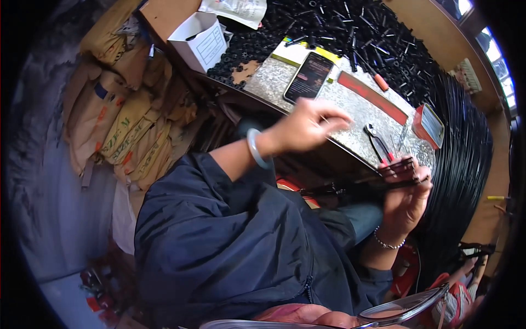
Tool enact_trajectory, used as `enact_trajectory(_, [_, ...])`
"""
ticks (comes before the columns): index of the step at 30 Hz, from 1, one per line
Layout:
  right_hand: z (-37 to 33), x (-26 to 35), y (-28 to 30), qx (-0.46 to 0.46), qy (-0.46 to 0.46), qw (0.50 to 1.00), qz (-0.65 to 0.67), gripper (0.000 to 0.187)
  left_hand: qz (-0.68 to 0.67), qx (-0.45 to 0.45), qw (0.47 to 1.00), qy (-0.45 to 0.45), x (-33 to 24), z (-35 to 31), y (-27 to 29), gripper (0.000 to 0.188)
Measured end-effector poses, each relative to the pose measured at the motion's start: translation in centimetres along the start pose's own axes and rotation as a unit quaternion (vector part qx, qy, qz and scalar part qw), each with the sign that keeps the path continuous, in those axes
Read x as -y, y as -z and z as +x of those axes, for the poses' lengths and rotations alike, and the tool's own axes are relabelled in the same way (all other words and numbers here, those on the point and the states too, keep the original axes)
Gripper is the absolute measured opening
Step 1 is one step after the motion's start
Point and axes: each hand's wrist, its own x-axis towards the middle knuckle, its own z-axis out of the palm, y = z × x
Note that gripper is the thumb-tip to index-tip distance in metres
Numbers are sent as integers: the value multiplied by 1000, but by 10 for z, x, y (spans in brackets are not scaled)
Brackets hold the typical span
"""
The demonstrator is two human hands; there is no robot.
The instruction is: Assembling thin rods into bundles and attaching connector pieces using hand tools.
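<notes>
Right fingers (421, 188) curl round black rods (378, 182) — long axis pointing leftward; left fingers (335, 116) half-bent, hold unclear.

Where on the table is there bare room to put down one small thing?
The speckled worktop shows bare patches: one between phone and red strip, near the left hand; another left of the phone. Black parts crowd the far side; pliers and a red container crowd the right end.

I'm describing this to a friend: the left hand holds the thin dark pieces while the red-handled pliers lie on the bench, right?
Not the left: the right hand holds the thin dark pieces, as the head view shows. The red-handled pliers lie on the bench.
</notes>
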Motion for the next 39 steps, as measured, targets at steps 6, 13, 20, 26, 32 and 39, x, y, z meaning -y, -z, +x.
enact_trajectory(6, [4, 4, 4, 1, -30, 999, 41, 31, 538, -196, 817, 75, 104, -25, 167, 21])
enact_trajectory(13, [15, -14, -7, -59, 16, 994, -91, 27, 574, -114, 796, 156, 145, -8, 189, 14])
enact_trajectory(20, [21, -27, -3, -66, -4, 992, -103, 22, 600, -72, 776, 182, 145, -10, 199, 21])
enact_trajectory(26, [14, -36, 0, -58, -8, 995, -78, 12, -5, -143, 983, 117, 61, 35, 131, 23])
enact_trajectory(32, [10, -44, -8, 0, -10, 1000, -15, 12, -363, 75, 929, -9, -38, 73, 11, 20])
enact_trajectory(39, [5, -20, -14, 18, -4, 1000, -5, 13, -504, 165, 845, 74, -55, 72, -36, 27])
